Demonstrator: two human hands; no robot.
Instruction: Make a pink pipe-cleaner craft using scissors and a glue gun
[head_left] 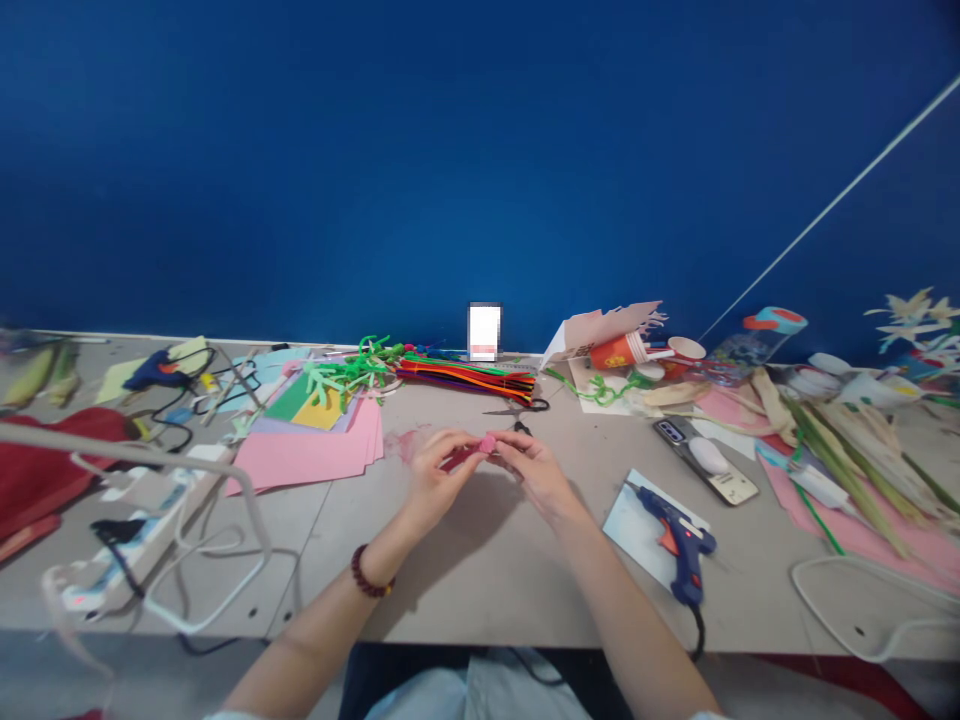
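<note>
My left hand (436,472) and my right hand (531,468) meet above the middle of the grey table (480,570). Both pinch a small pink pipe cleaner piece (480,447), its end coiled into a round spiral between the fingertips. A red stem of it runs back into my left fingers. A dark bead bracelet (369,576) circles my left wrist. Black scissors (523,407) lie just beyond my hands, and a bundle of coloured pipe cleaners (469,376) lies further back.
Pink and coloured paper sheets (315,440) lie at the left. A blue glue gun (679,540) rests on a card at the right, another (154,370) at the far left. A phone (705,460), paper cups (622,350), dried leaves (847,440) and white cables (187,560) crowd the sides.
</note>
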